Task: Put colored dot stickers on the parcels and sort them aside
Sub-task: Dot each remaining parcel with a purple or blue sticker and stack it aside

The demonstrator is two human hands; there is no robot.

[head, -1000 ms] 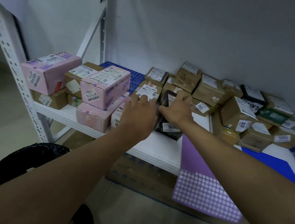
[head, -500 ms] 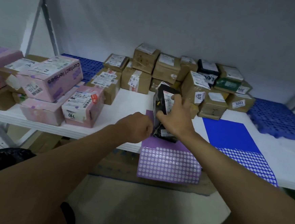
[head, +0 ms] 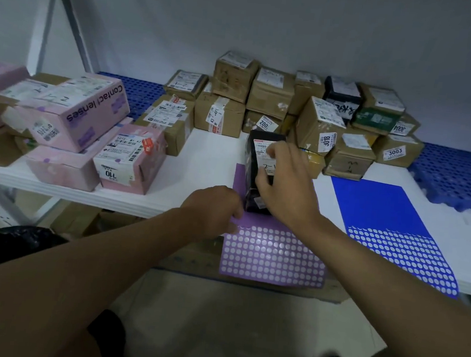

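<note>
From the head camera, the right hand (head: 287,182) grips a black parcel (head: 258,163) standing upright on the purple sticker sheet (head: 273,254), at the white shelf's (head: 207,159) front edge. The left hand (head: 212,210), fingers curled, touches that sheet's upper left part; whether it pinches a dot cannot be told. A blue sticker sheet (head: 394,219) lies to the right.

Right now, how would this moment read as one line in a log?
step: sticker pick | right hand: holds black parcel upright on purple sticker sheet | left hand: at sheet's dots | blue sheet: untouched
</note>
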